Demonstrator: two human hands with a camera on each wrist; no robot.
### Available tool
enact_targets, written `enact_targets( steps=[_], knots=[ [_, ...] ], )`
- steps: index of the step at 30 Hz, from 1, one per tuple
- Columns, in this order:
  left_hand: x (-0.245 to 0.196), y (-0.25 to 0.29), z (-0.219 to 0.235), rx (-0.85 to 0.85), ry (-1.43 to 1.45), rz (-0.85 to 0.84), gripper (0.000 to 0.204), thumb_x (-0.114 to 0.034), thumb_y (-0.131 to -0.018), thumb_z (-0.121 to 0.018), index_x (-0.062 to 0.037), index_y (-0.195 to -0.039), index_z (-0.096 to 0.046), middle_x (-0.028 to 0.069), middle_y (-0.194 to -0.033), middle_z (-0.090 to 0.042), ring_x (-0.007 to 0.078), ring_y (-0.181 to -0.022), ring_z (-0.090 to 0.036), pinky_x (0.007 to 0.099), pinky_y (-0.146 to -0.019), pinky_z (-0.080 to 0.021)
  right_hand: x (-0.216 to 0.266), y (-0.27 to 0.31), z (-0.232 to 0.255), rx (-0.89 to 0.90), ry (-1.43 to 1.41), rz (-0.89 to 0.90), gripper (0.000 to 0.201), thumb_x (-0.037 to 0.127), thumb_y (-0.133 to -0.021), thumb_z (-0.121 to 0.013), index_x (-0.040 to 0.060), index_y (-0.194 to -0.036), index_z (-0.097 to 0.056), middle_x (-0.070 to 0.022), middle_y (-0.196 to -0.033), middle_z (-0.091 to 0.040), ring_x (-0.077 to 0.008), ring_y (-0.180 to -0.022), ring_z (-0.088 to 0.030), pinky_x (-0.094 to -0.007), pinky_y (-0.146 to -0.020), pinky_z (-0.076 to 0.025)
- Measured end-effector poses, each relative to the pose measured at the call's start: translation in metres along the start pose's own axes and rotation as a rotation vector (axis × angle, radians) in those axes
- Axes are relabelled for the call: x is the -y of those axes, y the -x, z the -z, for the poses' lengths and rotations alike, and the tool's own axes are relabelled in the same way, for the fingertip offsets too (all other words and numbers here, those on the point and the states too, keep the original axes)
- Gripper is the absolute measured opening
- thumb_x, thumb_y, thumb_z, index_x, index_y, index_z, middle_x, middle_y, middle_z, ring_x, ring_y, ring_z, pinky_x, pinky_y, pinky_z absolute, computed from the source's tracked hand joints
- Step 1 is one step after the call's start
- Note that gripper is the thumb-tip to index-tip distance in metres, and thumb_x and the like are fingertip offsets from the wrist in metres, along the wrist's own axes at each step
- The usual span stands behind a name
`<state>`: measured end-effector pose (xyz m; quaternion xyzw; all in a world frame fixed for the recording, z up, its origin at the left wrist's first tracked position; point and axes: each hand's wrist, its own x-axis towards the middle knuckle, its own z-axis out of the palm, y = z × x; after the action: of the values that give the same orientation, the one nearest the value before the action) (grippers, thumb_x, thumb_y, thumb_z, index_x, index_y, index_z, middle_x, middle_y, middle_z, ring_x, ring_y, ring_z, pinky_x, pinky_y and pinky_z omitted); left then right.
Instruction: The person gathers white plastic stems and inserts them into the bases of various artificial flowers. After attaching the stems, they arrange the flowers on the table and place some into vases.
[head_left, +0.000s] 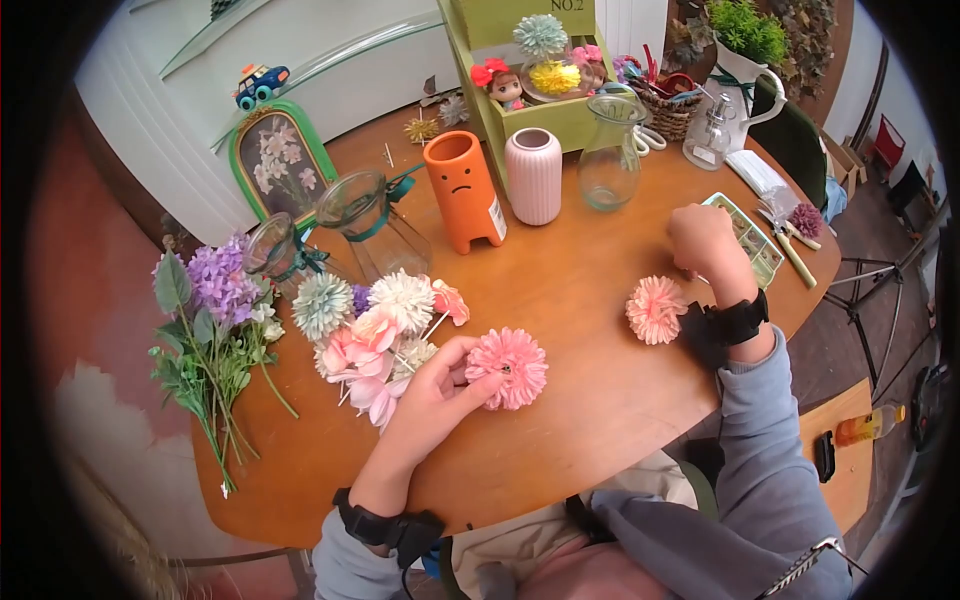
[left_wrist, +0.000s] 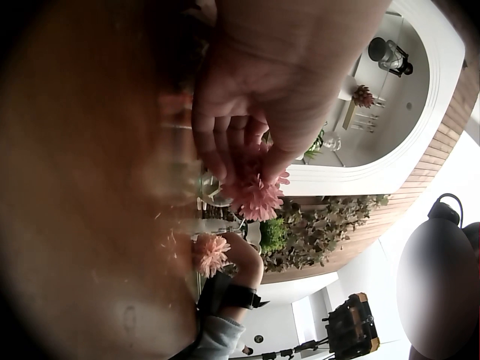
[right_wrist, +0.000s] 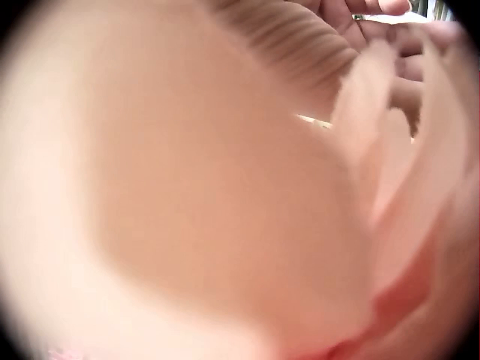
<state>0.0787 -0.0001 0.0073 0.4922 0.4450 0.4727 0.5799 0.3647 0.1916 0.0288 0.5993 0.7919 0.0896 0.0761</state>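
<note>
My left hand (head_left: 440, 385) pinches a pink artificial flower (head_left: 512, 368) between thumb and fingers, low over the table. The left wrist view shows the same pink flower (left_wrist: 257, 196) at the fingertips. At the right, my right hand (head_left: 708, 245) is curled beside the green-edged compartment tray (head_left: 755, 240) and holds a peach artificial flower (head_left: 655, 310) by its stem, the bloom hanging back toward the wrist. Its fingertips and most of the stem are hidden. Large blurred peach petals (right_wrist: 405, 172) sit close to the palm in the right wrist view.
Pale artificial flowers (head_left: 375, 345) and purple stems (head_left: 218, 290) lie at the left. Glass vases (head_left: 375, 225), an orange vase (head_left: 462, 195), a pink ribbed vase (head_left: 533, 180) and a clear vase (head_left: 610, 160) stand behind. Pliers (head_left: 795, 255) lie right of the tray.
</note>
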Motion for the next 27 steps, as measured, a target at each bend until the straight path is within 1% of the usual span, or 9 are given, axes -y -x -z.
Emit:
enact_targets(
  steps=[5,8,11,14,17,20,21,24,27],
  knots=[
    [-0.001,0.001,0.002,0.010,-0.011,0.000,0.025,-0.015,-0.088,-0.062,-0.0019,-0.107,-0.051,0.0011,-0.099,-0.057,0.0076,-0.090,-0.055,0.0233,-0.079,-0.045,0.005,-0.001,0.002,0.025,-0.093,0.135,0.001,0.006,-0.054,-0.065,0.0071,-0.053,-0.065,-0.0111,-0.057,-0.062,-0.0301,-0.058,-0.062,-0.0376,-0.053,-0.048],
    [0.001,0.001,0.004,0.018,-0.032,0.005,0.023,-0.017,-0.089,-0.062,-0.0025,-0.104,-0.052,0.0006,-0.099,-0.057,0.0070,-0.090,-0.055,0.0230,-0.080,-0.044,0.014,0.000,-0.010,-0.198,-0.103,0.253,0.003,0.008,-0.056,-0.065,0.0057,-0.056,-0.064,-0.0133,-0.060,-0.061,-0.0334,-0.062,-0.060,-0.0395,-0.055,-0.047],
    [0.002,0.001,0.005,0.021,-0.029,0.010,0.022,-0.018,-0.089,-0.061,-0.0029,-0.103,-0.052,0.0003,-0.098,-0.057,0.0067,-0.090,-0.054,0.0228,-0.080,-0.044,0.020,0.000,-0.009,-0.151,-0.172,0.326,0.008,0.010,-0.058,-0.065,0.0047,-0.063,-0.062,-0.0142,-0.061,-0.059,-0.0349,-0.065,-0.058,-0.0409,-0.057,-0.046],
    [0.002,0.000,0.004,0.007,-0.041,0.009,0.022,-0.018,-0.089,-0.062,-0.0031,-0.103,-0.051,0.0002,-0.098,-0.056,0.0066,-0.089,-0.054,0.0227,-0.080,-0.044,0.033,0.010,0.011,-0.112,-0.445,0.391,0.011,0.008,-0.062,-0.064,0.0032,-0.070,-0.058,-0.0134,-0.066,-0.059,-0.0331,-0.067,-0.059,-0.0388,-0.061,-0.047],
    [0.004,0.000,0.005,-0.008,-0.041,0.011,0.023,-0.016,-0.089,-0.062,-0.0032,-0.103,-0.050,0.0008,-0.099,-0.056,0.0068,-0.089,-0.054,0.0232,-0.080,-0.044,0.040,0.009,0.021,-0.259,-0.676,0.676,0.013,0.008,-0.070,-0.062,0.0010,-0.076,-0.052,-0.0142,-0.077,-0.059,-0.0303,-0.076,-0.059,-0.0353,-0.068,-0.047],
    [0.003,0.000,0.002,0.003,0.019,0.025,0.023,-0.014,-0.089,-0.062,-0.0033,-0.102,-0.047,0.0022,-0.099,-0.055,0.0076,-0.090,-0.054,0.0241,-0.080,-0.044,0.054,0.014,0.024,-0.174,-1.109,0.876,0.012,0.005,-0.074,-0.059,0.0016,-0.082,-0.051,-0.0119,-0.081,-0.058,-0.0254,-0.075,-0.057,-0.0349,-0.067,-0.046],
    [0.005,0.000,0.003,0.013,0.040,0.031,0.023,-0.013,-0.089,-0.062,-0.0035,-0.102,-0.046,0.0027,-0.099,-0.055,0.0080,-0.090,-0.054,0.0244,-0.079,-0.045,0.057,0.018,0.024,-0.097,-1.217,0.954,0.012,0.005,-0.078,-0.059,0.0021,-0.087,-0.052,-0.0048,-0.074,-0.056,-0.0143,-0.068,-0.054,-0.0290,-0.062,-0.044],
    [0.002,0.000,0.004,0.030,0.069,0.068,0.023,-0.010,-0.088,-0.062,-0.0040,-0.100,-0.044,0.0039,-0.099,-0.054,0.0092,-0.091,-0.054,0.0247,-0.078,-0.045,0.067,0.036,0.029,0.445,-1.456,0.873,0.009,0.009,-0.082,-0.062,0.0027,-0.086,-0.055,0.0003,-0.074,-0.057,-0.0059,-0.069,-0.054,-0.0217,-0.064,-0.042],
    [0.008,-0.003,0.006,0.019,0.025,-0.007,0.023,-0.008,-0.087,-0.062,-0.0044,-0.099,-0.043,0.0043,-0.098,-0.053,0.0101,-0.091,-0.054,0.0247,-0.076,-0.046,0.077,0.038,0.022,0.468,-1.435,0.939,0.010,0.012,-0.085,-0.064,0.0023,-0.088,-0.061,0.0033,-0.064,-0.055,-0.0025,-0.060,-0.050,-0.0184,-0.056,-0.038]
  ],
)
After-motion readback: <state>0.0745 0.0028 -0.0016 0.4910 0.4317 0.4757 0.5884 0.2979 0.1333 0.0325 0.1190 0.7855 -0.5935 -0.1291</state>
